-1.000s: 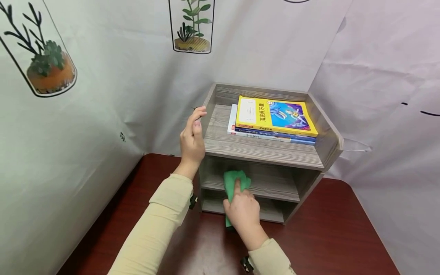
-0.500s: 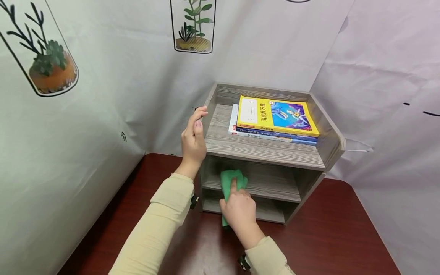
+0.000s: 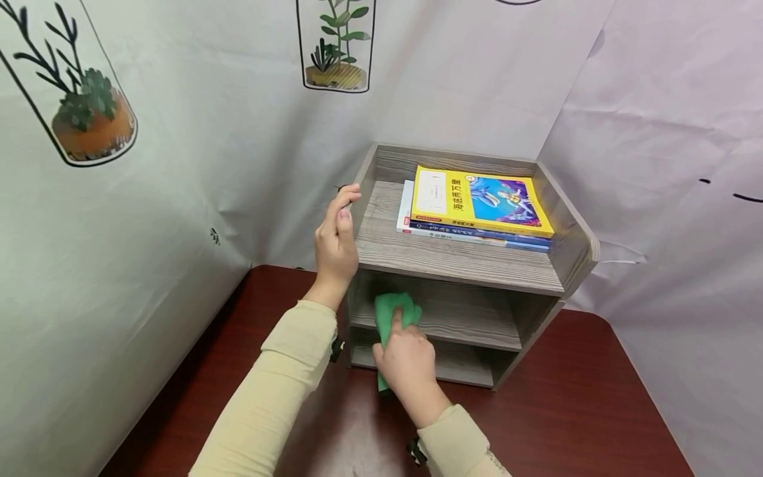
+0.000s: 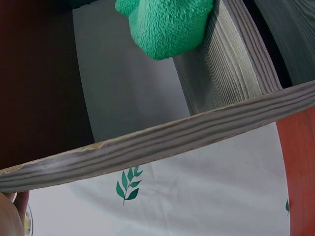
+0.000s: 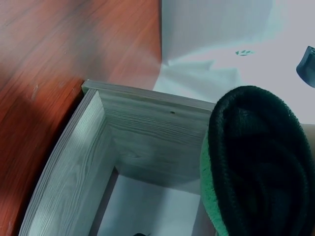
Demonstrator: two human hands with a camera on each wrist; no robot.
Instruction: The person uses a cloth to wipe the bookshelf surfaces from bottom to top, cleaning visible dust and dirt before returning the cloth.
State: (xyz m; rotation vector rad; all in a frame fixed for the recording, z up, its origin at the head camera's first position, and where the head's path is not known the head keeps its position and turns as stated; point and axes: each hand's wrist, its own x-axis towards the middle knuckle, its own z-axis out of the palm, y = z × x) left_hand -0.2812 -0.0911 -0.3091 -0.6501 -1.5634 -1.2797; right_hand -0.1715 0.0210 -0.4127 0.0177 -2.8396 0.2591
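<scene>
A grey wood-grain desktop shelf point(image 3: 435, 262) stands on the table with its compartments facing me. My left hand point(image 3: 335, 255) holds the upper edge of its left side panel, fingertips bent over the edge. In the left wrist view only a sliver of that hand shows below the panel edge point(image 4: 147, 145). Inside the middle compartment, near its left side, my right hand point(image 3: 408, 361) grips a green cloth point(image 3: 387, 308). The right index finger lies extended on the cloth, and a tail of it hangs below the hand. The fluffy cloth point(image 4: 170, 27) also shows in the left wrist view.
Several books point(image 3: 483, 202) lie stacked on the top shelf, a yellow one uppermost. Below the middle board point(image 3: 471, 334) is a low bottom compartment. The dark red table point(image 3: 572, 397) meets white printed sheets point(image 3: 238, 132) behind and at the sides.
My right hand has slid left with the green cloth across the middle compartment, toward its left side. The left hand stays on the side panel, and the books have not moved.
</scene>
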